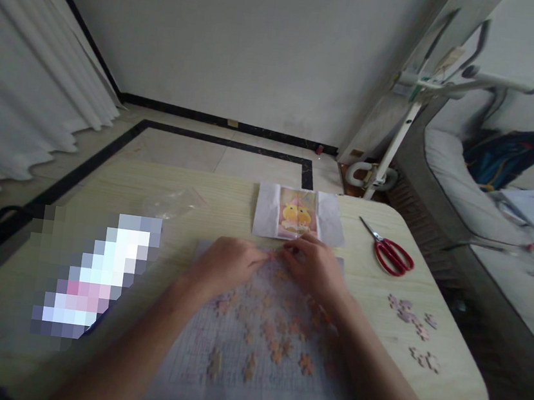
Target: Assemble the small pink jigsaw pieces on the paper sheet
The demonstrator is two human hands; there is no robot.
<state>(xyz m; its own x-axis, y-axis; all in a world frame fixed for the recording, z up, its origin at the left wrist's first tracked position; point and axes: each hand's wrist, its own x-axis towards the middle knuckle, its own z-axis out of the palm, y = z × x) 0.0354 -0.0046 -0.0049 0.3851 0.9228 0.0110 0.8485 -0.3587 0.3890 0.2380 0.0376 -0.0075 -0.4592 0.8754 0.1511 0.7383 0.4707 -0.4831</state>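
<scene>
scissors right of picture sheet

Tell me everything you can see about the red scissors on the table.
The scissors have red loop handles and thin, pale metal-looking blades. They lie flat on the light wooden table, closed or nearly closed, tips pointing away toward the far edge and handles nearer the person. They sit right of the picture sheet, beyond the loose puzzle pieces. Nothing touches them; the right hand is well clear.

We see red-handled scissors lying on the desk, a clear plastic bag well apart from them, white curtains beside the tiled floor, and a grey sofa.
</scene>
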